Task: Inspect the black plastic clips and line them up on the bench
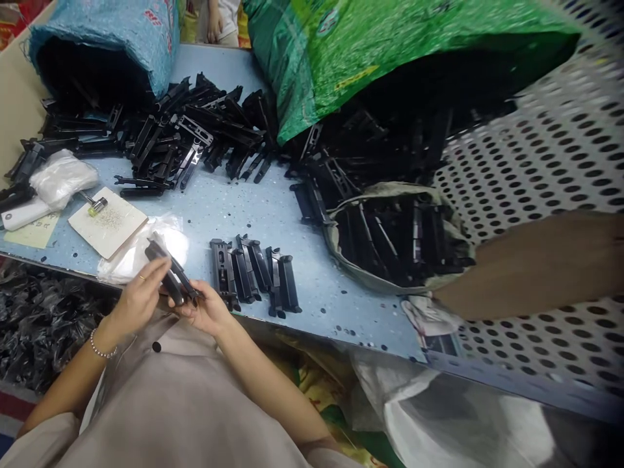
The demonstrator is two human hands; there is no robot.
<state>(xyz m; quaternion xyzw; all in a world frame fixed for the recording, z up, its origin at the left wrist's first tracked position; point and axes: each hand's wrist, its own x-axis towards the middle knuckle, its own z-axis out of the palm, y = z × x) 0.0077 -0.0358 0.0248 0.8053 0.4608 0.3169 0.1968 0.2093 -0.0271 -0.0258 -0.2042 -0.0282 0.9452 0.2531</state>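
My left hand [139, 296], with a ring and a beaded bracelet, pinches one side of a long black plastic part [170, 276] in front of my body. From the other side, my right hand [207, 311] holds the lower end of the same part, palm partly up. Beyond my left hand lie clear plastic bags [146, 250]. To the right of my hands, several black parts [248, 270] lie side by side near the table's front edge. A large heap of black parts [166, 140] covers the back of the blue table [336, 318].
A blue sack [112, 29] and a green sack [312, 58] lie open at the back. A cloth bag [361, 276] of black parts is at the right. At the left are a square board [110, 227] and a white bundle [63, 179]. A perforated metal surface [546, 331] borders the right.
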